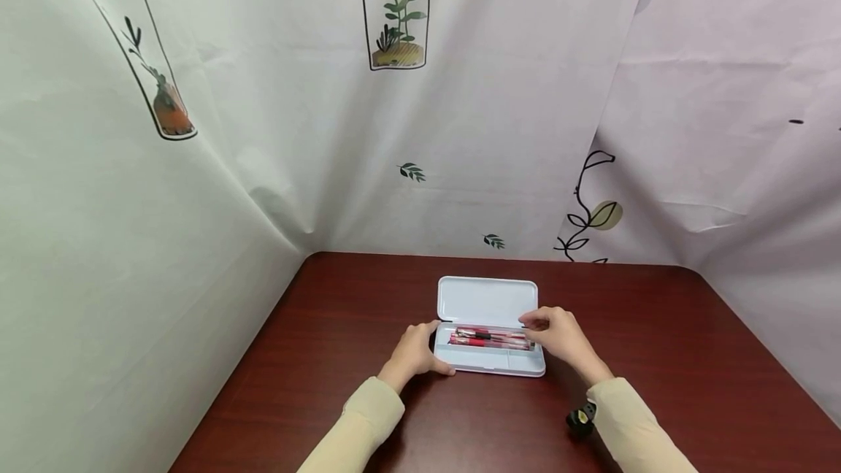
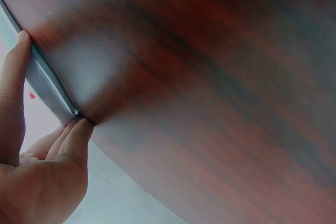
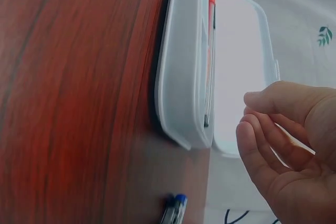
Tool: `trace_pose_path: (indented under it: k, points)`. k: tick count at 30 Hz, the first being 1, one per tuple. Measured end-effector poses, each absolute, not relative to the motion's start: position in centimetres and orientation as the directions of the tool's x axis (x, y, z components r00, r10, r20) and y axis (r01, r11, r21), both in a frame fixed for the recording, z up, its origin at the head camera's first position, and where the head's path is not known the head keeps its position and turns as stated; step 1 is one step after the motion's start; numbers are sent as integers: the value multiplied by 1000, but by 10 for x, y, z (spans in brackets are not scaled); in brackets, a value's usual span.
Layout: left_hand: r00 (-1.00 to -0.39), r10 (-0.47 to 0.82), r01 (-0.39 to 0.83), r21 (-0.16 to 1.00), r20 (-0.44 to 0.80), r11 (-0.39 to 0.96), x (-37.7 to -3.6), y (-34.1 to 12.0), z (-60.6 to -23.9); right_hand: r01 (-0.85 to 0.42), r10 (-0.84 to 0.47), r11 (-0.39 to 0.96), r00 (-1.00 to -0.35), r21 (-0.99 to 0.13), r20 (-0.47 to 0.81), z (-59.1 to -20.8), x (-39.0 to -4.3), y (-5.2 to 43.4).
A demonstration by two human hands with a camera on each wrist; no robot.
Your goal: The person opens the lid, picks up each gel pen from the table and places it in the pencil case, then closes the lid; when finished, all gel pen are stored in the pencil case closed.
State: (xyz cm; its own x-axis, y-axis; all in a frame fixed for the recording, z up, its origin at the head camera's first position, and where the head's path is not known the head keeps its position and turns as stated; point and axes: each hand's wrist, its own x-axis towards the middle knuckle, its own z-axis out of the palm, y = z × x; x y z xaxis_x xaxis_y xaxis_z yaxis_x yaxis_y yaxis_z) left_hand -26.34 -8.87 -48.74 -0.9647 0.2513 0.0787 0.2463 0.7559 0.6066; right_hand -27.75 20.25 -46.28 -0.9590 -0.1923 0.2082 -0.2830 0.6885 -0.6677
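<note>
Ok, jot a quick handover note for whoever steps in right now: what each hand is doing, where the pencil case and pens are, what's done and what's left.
Left hand: grips the left end of the pencil case, thumb and fingers on its edge.
Right hand: over the case's right end, fingers curled, holding nothing that shows.
The case lies open in the middle of the table, lid folded back flat.
Done: red pens lie in the tray.
Left: probably closing the lid. One blue-tipped pen lies on the table outside the case.
</note>
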Motion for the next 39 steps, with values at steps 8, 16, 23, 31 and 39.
trace_pose_path:
  k: [8,16,23,31,39]
  points:
    - [-962,261,258,603,85,755,-264,-88,-489,-231,-151,692,-973,-684,176,-460,-270,217]
    - [-959,267,267,595,89,759,-264,-88,-490,-176,-123,715,-984,-677,126,-459,-262,229]
    - [-958,268,273,598,100,753,-263,-89,-489,-220,-143,751,-975,-623,171,-463,-261,243]
    - [-959,266,271,597,98,755,-263,-89,-487,-215,-144,763,-976,-610,164,-461,-258,254]
    - [-960,264,267,594,95,759,-262,-88,-487,-169,-127,762,-986,-625,113,-461,-254,266]
